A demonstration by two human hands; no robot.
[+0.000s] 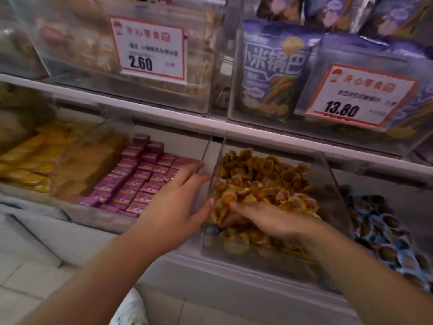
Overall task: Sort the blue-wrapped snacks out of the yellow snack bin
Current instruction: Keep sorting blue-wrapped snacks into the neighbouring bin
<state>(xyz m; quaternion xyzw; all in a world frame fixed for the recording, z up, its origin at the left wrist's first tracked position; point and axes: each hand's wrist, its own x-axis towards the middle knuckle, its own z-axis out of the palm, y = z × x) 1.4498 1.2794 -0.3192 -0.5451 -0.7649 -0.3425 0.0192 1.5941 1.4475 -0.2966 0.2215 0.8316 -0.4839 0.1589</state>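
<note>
Blue wrappers are few in what I can see: one or two blue-wrapped snacks (212, 229) lie low at the near-left corner of the clear acrylic bin of yellow-wrapped snacks (262, 184), half buried under the yellow pile and right against the front wall. My right hand (264, 221) lies palm down on that pile, fingers reaching left toward the corner; their tips dip among the wrappers, so I cannot tell whether they pinch anything. My left hand (173, 205) is spread, fingers straight, against the outside of the bin's left wall, over the near edge of the tray of small pink boxes (138, 181).

The main risk, I judge, is scooping yellow pieces along with a blue one, since they are mixed tightly and the picture is blurred there. Digging hard at the corner could push loose snacks over the low front wall to the tiled floor (30, 285). To the right, the neighbouring bin of blue-wrapped snacks (384, 233) sits close; a careless toss might miss it. My left wrist could also knock the pink boxes out of their rows.
</note>
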